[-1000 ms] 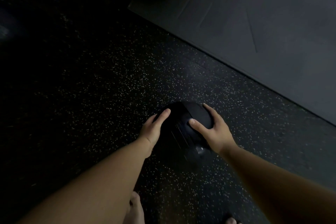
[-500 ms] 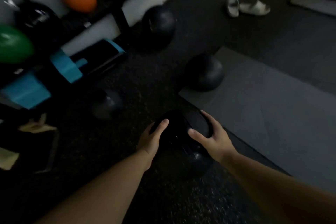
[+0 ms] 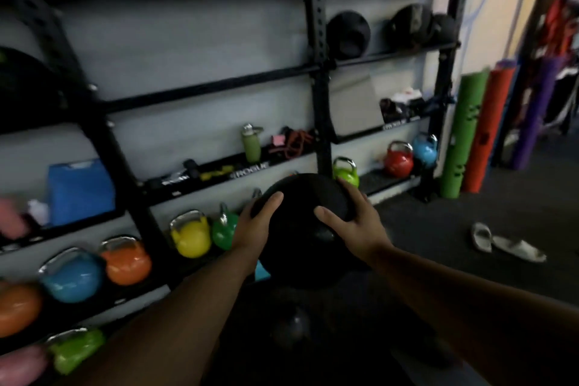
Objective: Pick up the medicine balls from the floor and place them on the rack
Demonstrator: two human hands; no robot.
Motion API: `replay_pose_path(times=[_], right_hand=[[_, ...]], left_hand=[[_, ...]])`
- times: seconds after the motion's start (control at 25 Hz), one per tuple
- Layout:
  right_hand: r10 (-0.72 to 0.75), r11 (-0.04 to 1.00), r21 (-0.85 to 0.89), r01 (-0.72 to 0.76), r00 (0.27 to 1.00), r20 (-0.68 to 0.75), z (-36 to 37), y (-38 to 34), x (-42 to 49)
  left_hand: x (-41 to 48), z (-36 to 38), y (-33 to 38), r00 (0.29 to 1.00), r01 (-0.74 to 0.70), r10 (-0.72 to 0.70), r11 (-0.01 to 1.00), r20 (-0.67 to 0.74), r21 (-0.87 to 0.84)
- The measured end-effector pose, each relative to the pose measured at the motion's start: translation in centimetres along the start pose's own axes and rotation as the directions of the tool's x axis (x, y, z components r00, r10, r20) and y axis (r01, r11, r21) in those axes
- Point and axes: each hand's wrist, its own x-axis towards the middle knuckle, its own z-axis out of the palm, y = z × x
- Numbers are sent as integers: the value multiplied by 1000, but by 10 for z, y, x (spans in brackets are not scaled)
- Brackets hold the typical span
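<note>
My fingers (image 3: 275,197) press both sides of the black medicine ball (image 3: 300,229), left hand (image 3: 253,229) and right hand (image 3: 360,226) holding it below the rack (image 3: 319,72); it could slip, being smooth and probably heavy.

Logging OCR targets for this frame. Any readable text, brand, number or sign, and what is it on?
"ROGUE": white lettering on the front edge of the rack shelf, blurred, likely reading only.
White lettering on the right shelf edge: too blurred to read.
White marks on the shelf edge further left: unreadable.
Medicine ball held in both hands: no legible marking.
</note>
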Motion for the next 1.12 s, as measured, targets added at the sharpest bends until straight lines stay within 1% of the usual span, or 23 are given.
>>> replay_pose_path(times=[0.08,0.16,0.24,0.32,0.4,0.48,0.6,0.76,0.84,0.96,1.12], right_hand=[[-112,993,22,112,994,0,17,-63,30],[-238,971,35,238,971,-7,44,-135,59],[-326,943,67,326,945,-5,69,-191,84],[-396,914,104,393,918,4,94,-232,106],[-436,891,127,435,900,-24,115,-255,126],[-450,882,143,448,893,-21,142,-266,150],[-465,873,162,459,885,1,180,-263,189],[-473,865,208,457,880,34,223,-246,258],[-505,841,250,479,862,49,244,-236,302],[-524,822,316,473,846,97,274,-222,372],[-565,804,332,494,809,165,316,-219,449]], left_hand=[[8,-33,65,992,-108,108,994,-61,-4],[10,-75,136,970,-222,221,975,-100,0],[17,-114,190,935,-330,330,944,-134,20],[21,-146,234,899,-407,406,913,-164,29],[29,-167,264,885,-438,442,897,-146,59],[45,-190,282,874,-459,467,884,-137,90],[83,-216,289,866,-465,472,881,-163,83],[150,-236,283,851,-460,461,885,-250,65],[188,-239,284,836,-460,461,884,-298,77],[248,-244,291,809,-447,456,887,-372,115],[310,-262,302,765,-457,454,882,-457,111]])
